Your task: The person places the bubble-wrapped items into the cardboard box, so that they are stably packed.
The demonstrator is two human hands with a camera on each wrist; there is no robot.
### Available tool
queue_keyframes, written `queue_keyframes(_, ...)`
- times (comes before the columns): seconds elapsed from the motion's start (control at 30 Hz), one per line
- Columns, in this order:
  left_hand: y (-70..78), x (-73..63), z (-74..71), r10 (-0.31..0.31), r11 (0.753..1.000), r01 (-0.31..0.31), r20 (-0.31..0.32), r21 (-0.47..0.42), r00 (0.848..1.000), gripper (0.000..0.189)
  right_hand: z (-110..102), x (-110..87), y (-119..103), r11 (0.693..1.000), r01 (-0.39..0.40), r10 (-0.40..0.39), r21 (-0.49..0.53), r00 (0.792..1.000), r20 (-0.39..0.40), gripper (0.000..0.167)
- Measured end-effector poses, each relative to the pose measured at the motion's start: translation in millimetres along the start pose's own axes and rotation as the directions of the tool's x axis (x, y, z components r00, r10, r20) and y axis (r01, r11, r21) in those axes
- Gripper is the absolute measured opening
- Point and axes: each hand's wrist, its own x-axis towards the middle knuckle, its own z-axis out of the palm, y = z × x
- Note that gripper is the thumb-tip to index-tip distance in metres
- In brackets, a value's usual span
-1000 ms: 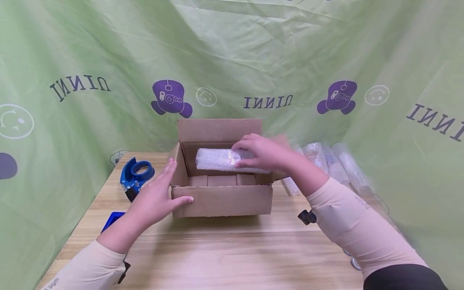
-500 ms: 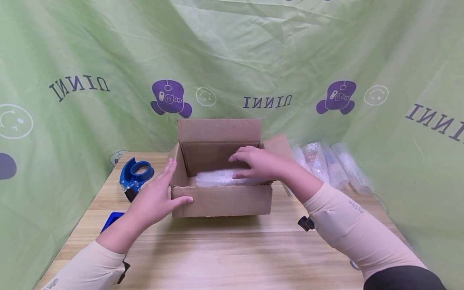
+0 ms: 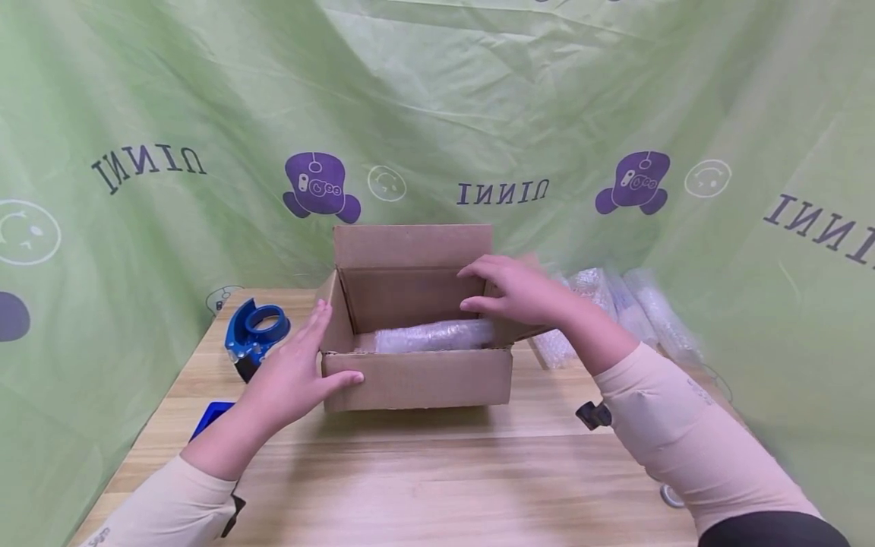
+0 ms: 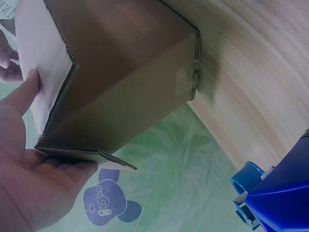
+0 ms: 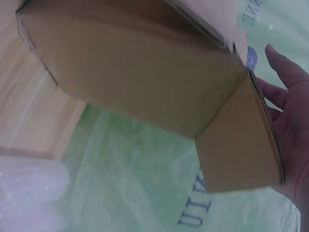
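Note:
An uncovered cardboard box (image 3: 417, 384) stands on the table with its flaps folded outward. Inside it lies a bubble-wrapped bundle (image 3: 434, 336), stretched left to right behind the front flap; its lower part is hidden. My left hand (image 3: 290, 376) rests on the box's left front corner, thumb on the front flap and straight fingers along the left flap (image 4: 91, 153). Above the box's right side is my right hand (image 3: 509, 290), thumb and fingers spread with nothing between them. In the right wrist view it overlaps the edge of the right flap (image 5: 236, 140).
Several bubble-wrapped bundles (image 3: 659, 315) lie at the table's back right. A blue tape dispenser (image 3: 256, 330) stands to the left of the box, with a blue tray-like object (image 3: 212, 414) nearer me. A small round metallic object (image 3: 671, 496) sits by my right forearm.
The right hand lowered the bubble-wrapped bundle into the box, let go of it, and moved up and to the right. The left hand has stayed on the box corner.

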Motion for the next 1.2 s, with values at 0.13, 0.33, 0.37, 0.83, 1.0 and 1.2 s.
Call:
queue_keyframes(0.13, 0.1, 0.2, 0.0, -0.004, 1.000, 0.004, 0.002, -0.001, 1.000, 0.117, -10.8, -8.8, 9.4, 0.999, -0.045, 0.046, 0.019, 0.998, -0.050, 0.054)
queue_keyframes(0.33, 0.5, 0.4, -0.8, 0.009, 1.000, -0.009, -0.015, 0.002, 1.000, 0.116, -31.0, -23.0, 26.5, 0.993, -0.103, 0.111, 0.059, 0.984, -0.137, 0.056)
queue_keyframes(0.37, 0.8, 0.3, -1.1, 0.012, 1.000, -0.012, -0.017, 0.001, 1.000, 0.116, -34.1, -25.4, 30.1, 0.991, -0.118, 0.127, 0.070, 0.980, -0.151, 0.057)
queue_keyframes(0.83, -0.7, 1.1, -1.6, 0.018, 1.000, -0.018, -0.017, 0.005, 1.000, 0.117, -34.5, -63.6, 100.1, 0.885, -0.386, 0.450, 0.261, 0.851, -0.270, 0.069)
queue_keyframes(1.0, -0.2, 1.1, -1.8, 0.016, 1.000, -0.016, -0.013, 0.009, 1.000, 0.116, -13.3, -70.1, 119.0, 0.850, -0.466, 0.515, 0.245, 0.834, -0.201, 0.074)
queue_keyframes(1.2, 0.7, 0.3, -2.2, 0.011, 1.000, -0.011, -0.013, 0.014, 1.000, 0.117, 22.2, -71.2, 130.9, 0.853, -0.479, 0.513, 0.207, 0.844, -0.160, 0.063)
